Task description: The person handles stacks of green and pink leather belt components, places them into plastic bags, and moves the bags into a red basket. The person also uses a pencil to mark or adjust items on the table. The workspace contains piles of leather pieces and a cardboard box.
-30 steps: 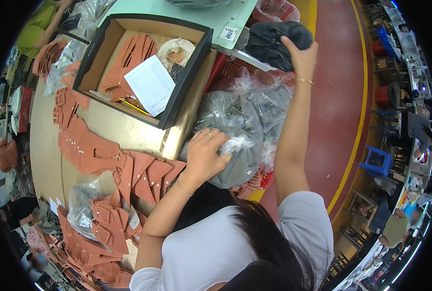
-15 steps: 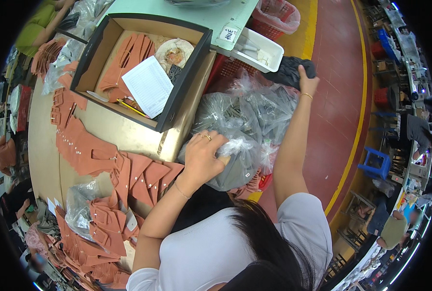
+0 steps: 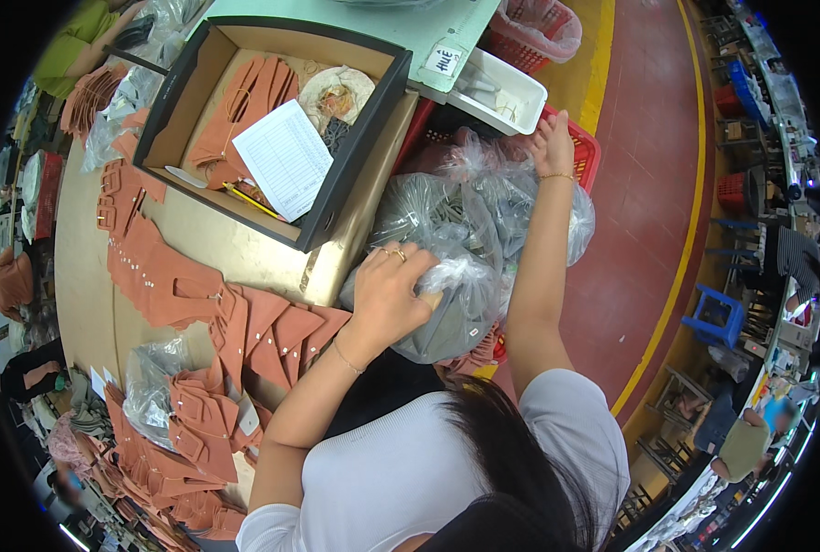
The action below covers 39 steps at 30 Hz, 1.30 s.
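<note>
My left hand (image 3: pixel 390 287) is closed round the gathered top of a clear plastic bag (image 3: pixel 456 322) with grey pieces inside. My right hand (image 3: pixel 553 147) reaches out by the end of a white tray (image 3: pixel 520 99), fingers stretched and holding nothing that I can see. Below it, a red basket (image 3: pixel 588 152) is heaped with more clear bags (image 3: pixel 428 207) of grey material. Something dark shows in the basket's far part, under the tray; I cannot make out its shape.
Left of the basket stands a table (image 3: pixel 79 276) with orange-brown cut pieces (image 3: pixel 175 281) and a black-edged cardboard box (image 3: pixel 309 230) holding paper, a pencil and more pieces. A lined red basket (image 3: pixel 530 46) stands beyond. To the right, a blue stool (image 3: pixel 716 315) stands past the red floor.
My right hand has let go of the black bundle and moved a little left; the bundle no longer shows there, and the basket's rim does. My left hand keeps its hold.
</note>
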Each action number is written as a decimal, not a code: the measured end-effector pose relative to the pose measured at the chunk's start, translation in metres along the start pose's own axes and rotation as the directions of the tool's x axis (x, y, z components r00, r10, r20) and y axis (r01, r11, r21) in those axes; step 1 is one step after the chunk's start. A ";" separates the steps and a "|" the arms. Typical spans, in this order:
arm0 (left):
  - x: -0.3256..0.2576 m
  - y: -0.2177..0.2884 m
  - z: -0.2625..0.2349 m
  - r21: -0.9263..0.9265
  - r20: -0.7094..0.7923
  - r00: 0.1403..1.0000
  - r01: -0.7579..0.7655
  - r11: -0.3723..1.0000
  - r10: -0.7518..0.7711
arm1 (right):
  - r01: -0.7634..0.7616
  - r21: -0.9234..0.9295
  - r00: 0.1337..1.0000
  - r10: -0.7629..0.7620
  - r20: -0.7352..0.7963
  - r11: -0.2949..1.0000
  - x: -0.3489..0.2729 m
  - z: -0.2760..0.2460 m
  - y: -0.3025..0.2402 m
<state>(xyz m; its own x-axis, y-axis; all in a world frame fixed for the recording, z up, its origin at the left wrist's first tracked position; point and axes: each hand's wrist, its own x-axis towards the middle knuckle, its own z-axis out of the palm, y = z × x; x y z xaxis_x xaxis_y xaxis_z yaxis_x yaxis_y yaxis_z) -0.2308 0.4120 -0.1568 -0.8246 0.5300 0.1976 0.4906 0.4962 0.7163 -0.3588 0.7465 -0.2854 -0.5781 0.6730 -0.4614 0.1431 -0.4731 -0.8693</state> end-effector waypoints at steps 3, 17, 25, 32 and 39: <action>-0.002 0.000 0.000 0.008 0.008 1.000 0.005 1.000 -0.005 | 0.020 0.185 0.928 -0.087 0.361 0.982 -0.022 0.049 -0.006; -0.002 0.003 -0.007 -0.064 0.007 0.999 0.037 0.997 -0.036 | 0.090 -0.263 0.710 0.123 0.693 0.961 -0.096 0.016 -0.016; 0.005 0.000 -0.008 -0.451 0.057 0.941 0.322 0.832 -0.333 | 0.639 -0.327 0.266 0.199 0.943 0.696 -0.236 -0.063 -0.046; -0.015 0.028 -0.051 -0.375 0.242 0.955 0.256 0.891 -0.173 | 0.785 -0.429 0.544 -0.166 0.823 0.446 -0.301 -0.037 -0.020; -0.026 0.030 -0.050 -0.201 0.131 0.990 -0.022 0.979 0.049 | 0.880 -0.379 0.391 0.013 0.920 0.285 -0.321 -0.046 -0.071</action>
<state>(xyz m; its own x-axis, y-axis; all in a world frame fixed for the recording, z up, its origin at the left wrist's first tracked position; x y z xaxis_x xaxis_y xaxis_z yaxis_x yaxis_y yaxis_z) -0.2082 0.3788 -0.1070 -0.7554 0.6395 0.1430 0.4420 0.3361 0.8317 -0.1459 0.5899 -0.0837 -0.9635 -0.2661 -0.0292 -0.1640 0.6730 -0.7212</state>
